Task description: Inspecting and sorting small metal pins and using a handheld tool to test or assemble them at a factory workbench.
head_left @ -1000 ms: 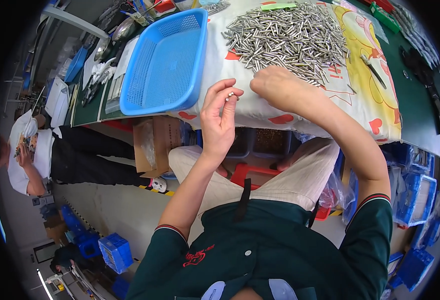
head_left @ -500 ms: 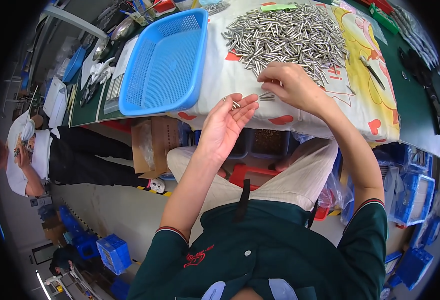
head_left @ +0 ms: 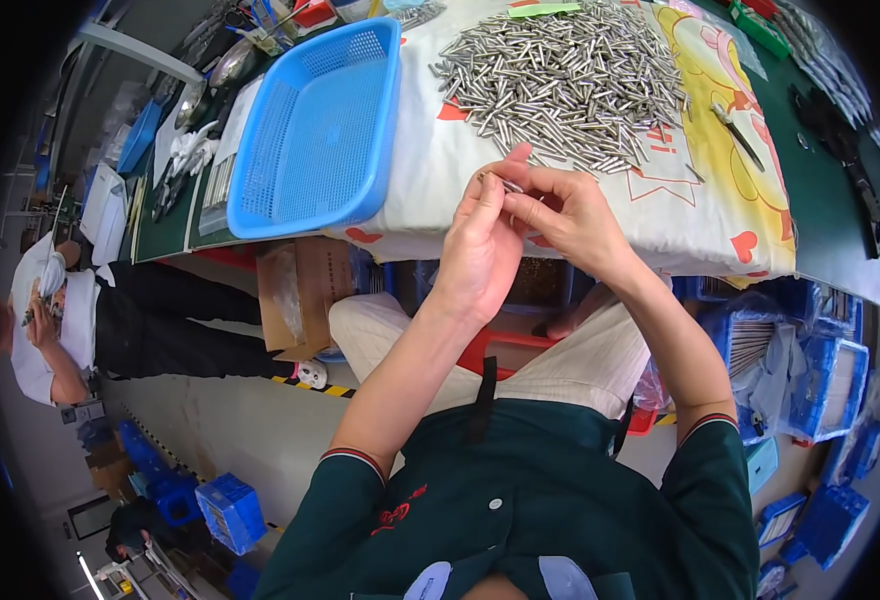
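Left hand (head_left: pixel 483 240) holds pins (head_left: pixel 511 186) between thumb and fingers; right hand (head_left: pixel 578 217), fingers narrow, meets them from the right, grip unclear. Pins' axis mostly hidden. Pile (head_left: pixel 565 80) just beyond both hands.

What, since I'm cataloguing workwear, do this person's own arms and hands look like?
The left hand and right hand are ungloved, with no ring or watch visible. Short dark green sleeves end in a thin red-and-white striped trim, leaving the forearms uncovered.
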`<action>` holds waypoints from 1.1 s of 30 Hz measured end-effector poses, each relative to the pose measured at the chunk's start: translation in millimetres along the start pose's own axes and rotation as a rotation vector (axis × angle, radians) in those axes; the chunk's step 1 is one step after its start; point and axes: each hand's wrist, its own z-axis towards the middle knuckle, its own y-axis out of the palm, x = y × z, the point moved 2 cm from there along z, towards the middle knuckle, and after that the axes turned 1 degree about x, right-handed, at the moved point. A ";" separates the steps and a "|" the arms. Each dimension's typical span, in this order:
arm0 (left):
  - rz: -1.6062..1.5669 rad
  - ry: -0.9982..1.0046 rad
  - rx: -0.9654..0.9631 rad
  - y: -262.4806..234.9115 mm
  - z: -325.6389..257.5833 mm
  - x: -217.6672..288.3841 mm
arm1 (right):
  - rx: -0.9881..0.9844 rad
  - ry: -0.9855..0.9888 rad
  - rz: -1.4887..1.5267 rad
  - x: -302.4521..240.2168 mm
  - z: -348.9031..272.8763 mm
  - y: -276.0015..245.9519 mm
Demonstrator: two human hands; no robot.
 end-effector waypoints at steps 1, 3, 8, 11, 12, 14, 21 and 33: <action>0.002 0.000 0.002 -0.9 1.7 1.0 | 0.008 -0.006 0.037 -2.8 2.0 0.8; -0.054 -0.028 -0.014 -0.6 6.0 2.5 | 0.003 0.032 -0.016 -5.7 3.5 0.6; -0.077 0.004 0.022 -0.6 21.3 1.5 | 0.107 -0.231 -0.409 -4.6 18.3 -1.1; -0.097 0.017 0.026 -4.7 28.1 7.5 | 0.032 -0.212 -0.465 -14.7 26.5 1.8; -0.094 0.021 0.020 -4.2 29.9 9.2 | 0.034 -0.213 -0.466 -14.9 29.2 -1.2; -0.030 0.018 0.022 -4.9 33.2 15.0 | -0.057 -0.217 -0.541 -13.6 38.0 -9.0; 1.498 0.830 0.063 -19.4 21.4 36.4 | -0.423 -0.047 -0.981 -7.6 58.6 -30.0; 1.660 0.838 -0.049 -39.4 23.6 20.8 | -0.774 0.076 -1.248 -23.3 83.3 -10.1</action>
